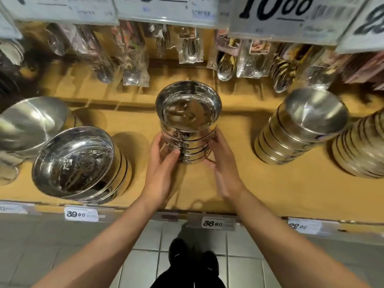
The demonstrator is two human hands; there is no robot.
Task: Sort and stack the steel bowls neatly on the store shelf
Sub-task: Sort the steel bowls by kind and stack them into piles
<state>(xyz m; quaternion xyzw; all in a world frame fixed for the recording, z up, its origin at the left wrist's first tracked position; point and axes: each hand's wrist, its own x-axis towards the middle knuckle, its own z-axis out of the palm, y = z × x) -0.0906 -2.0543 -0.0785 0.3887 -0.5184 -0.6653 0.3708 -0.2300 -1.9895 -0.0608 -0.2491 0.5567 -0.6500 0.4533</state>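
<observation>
A stack of several nested steel bowls [188,121] stands upright at the middle of the wooden shelf [239,183]. My left hand [162,163] grips the stack's lower left side, thumb across its front. My right hand [222,165] cups its lower right side, fingers curled round the rims. A wider stack of shallow steel bowls [76,165] leans at the left front. Behind it lies a big matte steel bowl [29,123]. To the right stand an upside-down stack [301,125] and another stack [361,148] at the frame edge.
Packed spoons and forks [187,50] hang behind the shelf under large price signs [280,15]. Price labels [212,223] line the shelf's front edge. Bare shelf lies between the middle stack and the right stacks. Tiled floor and my shoes [191,258] are below.
</observation>
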